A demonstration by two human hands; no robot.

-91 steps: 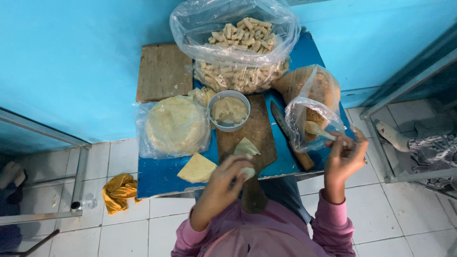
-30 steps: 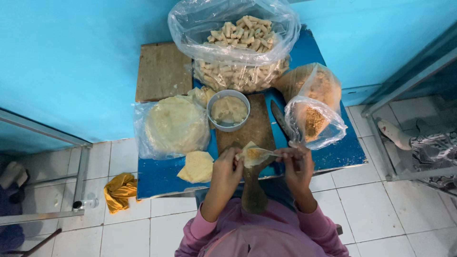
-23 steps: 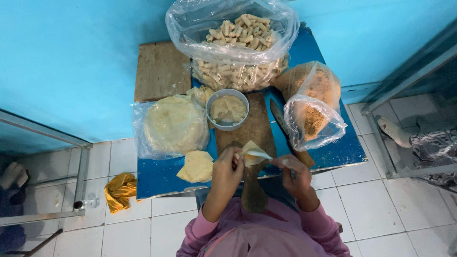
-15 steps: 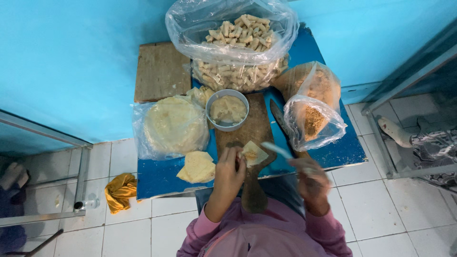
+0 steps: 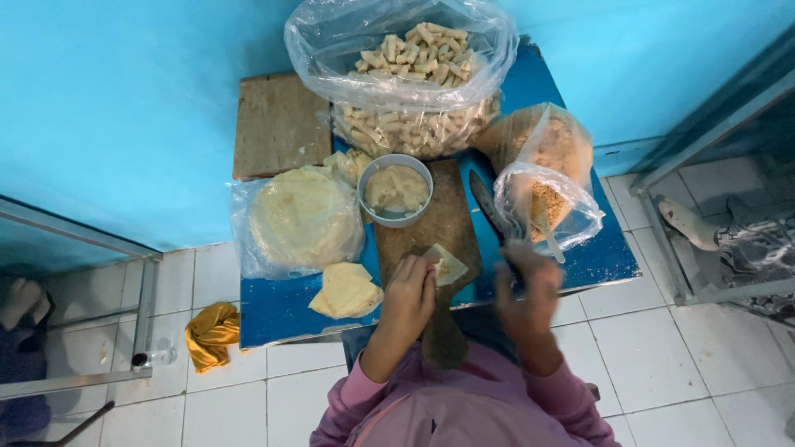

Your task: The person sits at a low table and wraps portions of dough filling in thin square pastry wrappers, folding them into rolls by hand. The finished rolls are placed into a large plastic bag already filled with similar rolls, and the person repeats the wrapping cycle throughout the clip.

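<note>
Two hands show in the lower middle of the frame, the left hand (image 5: 408, 291) and the right hand (image 5: 527, 285). One blue desk (image 5: 277, 306) carries the goods. Four clear plastic bags sit on it: one big bag of pale rolled pastries (image 5: 406, 70) at the top, one bag of flat round wrappers (image 5: 300, 219) at centre left, and two bags of brown crumbly filling (image 5: 551, 170) at the right. There are two wooden boards, a square one (image 5: 277, 124) at upper left and a long dark one (image 5: 435, 219) in the middle. One round grey bowl of pale paste (image 5: 396, 189) stands at centre. One yellow cloth (image 5: 211, 335) lies on the floor at lower left.
</note>
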